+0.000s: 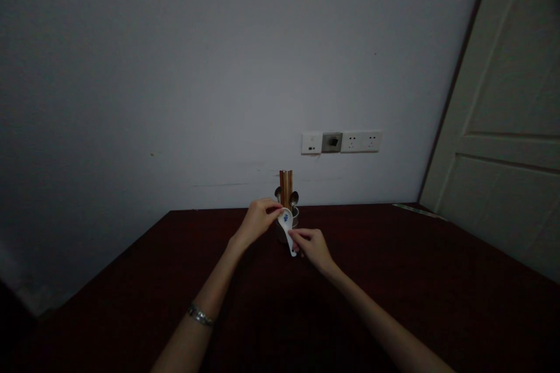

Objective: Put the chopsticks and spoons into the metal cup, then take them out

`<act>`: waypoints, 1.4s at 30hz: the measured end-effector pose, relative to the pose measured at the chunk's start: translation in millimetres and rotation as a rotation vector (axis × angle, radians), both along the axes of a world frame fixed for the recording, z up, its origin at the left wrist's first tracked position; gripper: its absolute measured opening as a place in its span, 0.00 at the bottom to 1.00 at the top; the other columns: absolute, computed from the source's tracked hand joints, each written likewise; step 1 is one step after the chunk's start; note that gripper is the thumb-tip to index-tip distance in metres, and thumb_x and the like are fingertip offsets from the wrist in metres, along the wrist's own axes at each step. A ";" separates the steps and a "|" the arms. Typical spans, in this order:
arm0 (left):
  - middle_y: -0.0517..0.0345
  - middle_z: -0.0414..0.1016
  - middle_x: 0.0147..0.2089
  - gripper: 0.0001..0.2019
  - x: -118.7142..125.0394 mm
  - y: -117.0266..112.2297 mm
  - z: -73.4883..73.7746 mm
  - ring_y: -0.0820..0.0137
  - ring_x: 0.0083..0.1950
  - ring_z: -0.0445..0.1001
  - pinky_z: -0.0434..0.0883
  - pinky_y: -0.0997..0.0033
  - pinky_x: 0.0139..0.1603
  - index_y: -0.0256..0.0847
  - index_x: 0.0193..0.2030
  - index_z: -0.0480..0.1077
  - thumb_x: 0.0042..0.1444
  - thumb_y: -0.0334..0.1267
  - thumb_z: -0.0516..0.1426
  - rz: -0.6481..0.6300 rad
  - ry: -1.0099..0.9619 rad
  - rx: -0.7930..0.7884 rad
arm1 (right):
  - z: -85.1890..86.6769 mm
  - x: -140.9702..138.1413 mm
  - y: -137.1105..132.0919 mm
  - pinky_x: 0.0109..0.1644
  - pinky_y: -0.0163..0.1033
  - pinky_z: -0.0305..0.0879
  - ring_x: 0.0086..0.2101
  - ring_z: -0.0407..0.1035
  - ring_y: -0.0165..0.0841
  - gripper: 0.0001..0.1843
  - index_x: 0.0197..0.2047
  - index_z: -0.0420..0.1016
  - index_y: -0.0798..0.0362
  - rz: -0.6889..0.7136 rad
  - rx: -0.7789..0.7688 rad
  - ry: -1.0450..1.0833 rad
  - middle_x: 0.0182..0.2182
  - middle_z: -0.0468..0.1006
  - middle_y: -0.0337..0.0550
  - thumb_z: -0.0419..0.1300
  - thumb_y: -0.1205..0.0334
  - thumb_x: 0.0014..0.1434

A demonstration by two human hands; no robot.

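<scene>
A white soup spoon (286, 222) with a blue pattern in its bowl is held in the air between my two hands. My left hand (259, 218) pinches the rim of the bowl at the upper left. On the handle, lower right, the fingers of my right hand (312, 246) are closed. Just behind the spoon stands a holder (296, 217), partly covered by it and by my hands. Brown chopsticks (286, 186) rise upright from the holder, with a metal spoon (294, 197) on their right and another metal spoon (277, 192) on their left.
The dark red table (376, 280) reaches back to a pale wall (196, 81). Sockets and a switch (341, 142) are set in the wall above it. At the right stands a panelled door (511, 128), and a thin flat strip (417, 210) lies near the table's back right corner.
</scene>
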State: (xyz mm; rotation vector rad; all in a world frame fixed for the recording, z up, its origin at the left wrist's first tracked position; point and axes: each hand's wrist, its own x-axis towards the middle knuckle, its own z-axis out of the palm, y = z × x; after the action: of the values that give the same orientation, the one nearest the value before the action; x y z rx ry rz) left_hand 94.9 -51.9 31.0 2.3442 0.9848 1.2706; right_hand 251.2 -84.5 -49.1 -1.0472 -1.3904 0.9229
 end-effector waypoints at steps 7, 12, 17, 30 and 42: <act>0.54 0.76 0.32 0.06 -1.1 1.1 -0.5 0.71 0.34 0.71 0.65 0.73 0.37 0.40 0.31 0.75 0.49 0.35 0.56 0.011 0.043 -0.014 | -6.5 0.4 2.6 0.14 0.28 0.52 0.13 0.58 0.23 0.19 0.26 0.76 0.59 0.009 -0.017 0.036 0.13 0.67 0.36 0.58 0.49 0.48; 0.56 0.76 0.32 0.06 -2.6 5.2 13.5 0.71 0.33 0.71 0.66 0.73 0.36 0.39 0.30 0.74 0.50 0.36 0.56 0.026 0.051 0.041 | -12.6 6.4 6.1 0.15 0.28 0.52 0.13 0.57 0.23 0.21 0.27 0.76 0.59 -0.015 -0.009 0.091 0.12 0.66 0.36 0.58 0.47 0.48; 0.57 0.76 0.31 0.07 -4.0 25.0 39.0 0.73 0.31 0.70 0.65 0.74 0.32 0.38 0.31 0.74 0.50 0.37 0.56 0.111 0.005 0.202 | -42.1 19.8 19.0 0.14 0.28 0.50 0.12 0.54 0.23 0.25 0.20 0.73 0.59 -0.128 -0.037 0.157 0.11 0.63 0.36 0.56 0.43 0.48; 0.56 0.74 0.30 0.06 16.6 72.3 27.9 0.73 0.31 0.69 0.64 0.74 0.34 0.37 0.31 0.72 0.53 0.35 0.55 0.152 0.135 0.446 | -60.2 26.7 30.0 0.15 0.30 0.48 0.12 0.54 0.24 0.26 0.27 0.76 0.61 -0.141 -0.105 0.193 0.10 0.60 0.33 0.57 0.42 0.46; 0.55 0.74 0.35 0.08 13.8 74.7 -18.8 0.72 0.36 0.70 0.65 0.74 0.37 0.38 0.36 0.71 0.56 0.35 0.52 0.170 0.242 0.407 | -60.4 27.2 30.2 0.15 0.29 0.48 0.12 0.54 0.23 0.25 0.27 0.76 0.61 -0.114 -0.091 0.175 0.10 0.61 0.34 0.57 0.44 0.47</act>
State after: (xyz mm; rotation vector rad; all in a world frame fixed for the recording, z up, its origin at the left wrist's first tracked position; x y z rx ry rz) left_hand 108.7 22.8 12.2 2.8310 1.1046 1.3826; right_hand 278.5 -54.3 -109.5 -1.0759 -1.1422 0.9773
